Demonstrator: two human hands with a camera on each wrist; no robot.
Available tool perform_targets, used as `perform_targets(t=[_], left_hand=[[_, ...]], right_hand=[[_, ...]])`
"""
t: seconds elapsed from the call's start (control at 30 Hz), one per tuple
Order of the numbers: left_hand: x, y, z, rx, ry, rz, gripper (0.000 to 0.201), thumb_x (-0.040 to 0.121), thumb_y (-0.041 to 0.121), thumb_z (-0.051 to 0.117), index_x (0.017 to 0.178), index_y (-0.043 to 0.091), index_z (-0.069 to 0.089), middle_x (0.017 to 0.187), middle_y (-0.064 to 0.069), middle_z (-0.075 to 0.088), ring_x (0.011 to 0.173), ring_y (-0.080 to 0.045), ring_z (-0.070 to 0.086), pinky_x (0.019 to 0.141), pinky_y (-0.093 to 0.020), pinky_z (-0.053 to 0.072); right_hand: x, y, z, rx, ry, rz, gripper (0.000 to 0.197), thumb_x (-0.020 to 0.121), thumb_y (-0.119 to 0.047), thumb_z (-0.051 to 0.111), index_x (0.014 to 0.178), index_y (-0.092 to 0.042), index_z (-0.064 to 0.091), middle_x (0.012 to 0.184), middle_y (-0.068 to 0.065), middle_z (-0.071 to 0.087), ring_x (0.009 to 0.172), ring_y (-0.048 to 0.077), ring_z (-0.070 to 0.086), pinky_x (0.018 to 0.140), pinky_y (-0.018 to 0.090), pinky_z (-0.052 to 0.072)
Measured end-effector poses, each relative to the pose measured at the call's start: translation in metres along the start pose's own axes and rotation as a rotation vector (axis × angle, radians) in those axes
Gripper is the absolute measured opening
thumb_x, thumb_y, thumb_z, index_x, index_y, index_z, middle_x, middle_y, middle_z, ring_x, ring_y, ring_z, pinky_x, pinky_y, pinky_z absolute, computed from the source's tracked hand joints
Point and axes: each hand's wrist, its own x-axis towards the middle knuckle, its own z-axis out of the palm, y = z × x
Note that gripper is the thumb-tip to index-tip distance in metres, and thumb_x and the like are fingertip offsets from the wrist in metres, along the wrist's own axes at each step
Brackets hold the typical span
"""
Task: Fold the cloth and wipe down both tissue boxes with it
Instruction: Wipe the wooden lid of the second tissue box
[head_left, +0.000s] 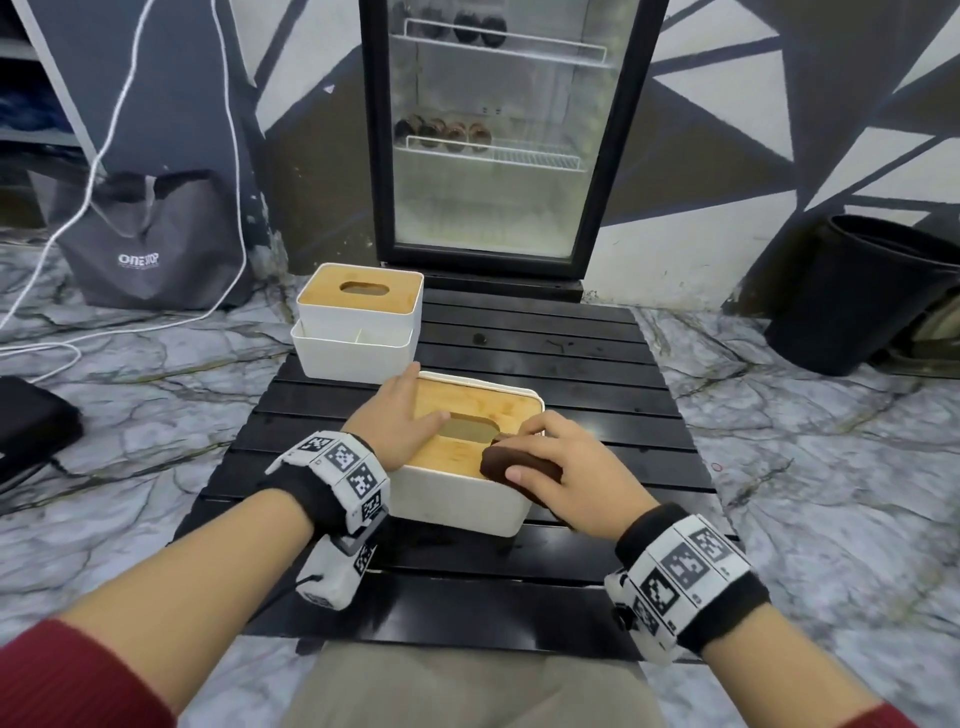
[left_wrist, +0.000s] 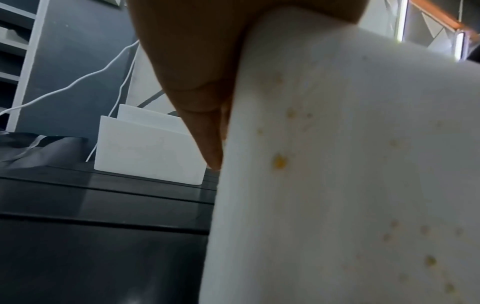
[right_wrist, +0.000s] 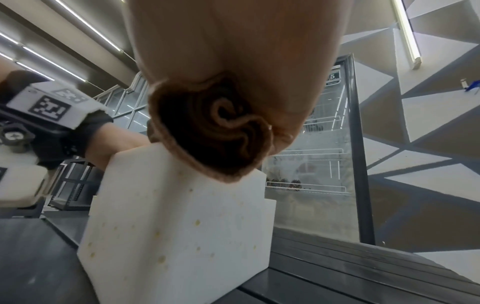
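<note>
A white tissue box with a wooden lid (head_left: 467, 421) stands in the middle of the black slatted table (head_left: 597, 374). My left hand (head_left: 410, 415) lies flat on the lid's left side, fingers straight. My right hand (head_left: 561, 467) grips a folded brown cloth (head_left: 498, 462) and presses it on the lid's near right corner. The right wrist view shows the cloth's folded end (right_wrist: 215, 133) on top of the box's spotted white wall (right_wrist: 176, 226). That wall (left_wrist: 350, 164) fills the left wrist view, with my fingers (left_wrist: 207, 131) against it. The second tissue box (head_left: 358, 312) stands at the table's far left.
A glass-door fridge (head_left: 498, 130) stands behind the table. A grey bag (head_left: 145, 244) and white cables (head_left: 52, 249) lie on the marble floor at left, and a black bin (head_left: 872, 296) at right. A dark object (head_left: 31, 421) sits at the left edge.
</note>
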Motion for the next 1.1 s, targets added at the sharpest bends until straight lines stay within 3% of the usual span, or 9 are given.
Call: perform_targets(t=[0.63, 0.77, 0.93, 1.1], left_hand=[[0.001, -0.001, 0.002, -0.012, 0.014, 0.001, 0.074, 0.093, 0.043, 0.050, 0.150, 0.019, 0.009, 0.155, -0.006, 0.022, 0.135, -0.023, 0.035, 0.105, -0.036, 0.033], [0.000, -0.001, 0.002, -0.019, 0.024, 0.005, 0.074, 0.093, 0.042, 0.050, 0.150, 0.017, 0.010, 0.155, -0.006, 0.022, 0.135, -0.023, 0.035, 0.105, -0.036, 0.032], [0.000, -0.001, 0.002, -0.017, 0.028, 0.007, 0.075, 0.092, 0.043, 0.051, 0.150, 0.018, 0.010, 0.155, -0.007, 0.022, 0.135, -0.025, 0.035, 0.105, -0.035, 0.032], [0.000, -0.002, 0.002, -0.009, 0.032, 0.007, 0.075, 0.092, 0.042, 0.051, 0.150, 0.017, 0.010, 0.155, -0.008, 0.022, 0.136, -0.025, 0.035, 0.106, -0.036, 0.032]], right_hand=[[0.047, 0.030, -0.003, 0.044, 0.126, 0.138, 0.030, 0.090, -0.028, 0.055, 0.120, -0.027, 0.059, 0.116, -0.004, 0.048, 0.109, 0.017, 0.045, 0.095, 0.032, 0.039], [0.043, 0.023, -0.003, 0.032, 0.157, 0.162, 0.031, 0.091, -0.028, 0.053, 0.122, -0.028, 0.056, 0.114, -0.004, 0.048, 0.109, 0.016, 0.043, 0.097, 0.036, 0.039], [0.020, 0.008, -0.007, 0.049, 0.134, 0.052, 0.030, 0.090, -0.027, 0.054, 0.120, -0.030, 0.057, 0.110, -0.010, 0.048, 0.108, 0.014, 0.044, 0.095, 0.033, 0.038], [-0.003, -0.002, 0.000, -0.123, 0.014, -0.034, 0.034, 0.092, -0.037, 0.048, 0.125, -0.036, 0.051, 0.118, -0.010, 0.048, 0.106, 0.015, 0.044, 0.092, 0.041, 0.040]])
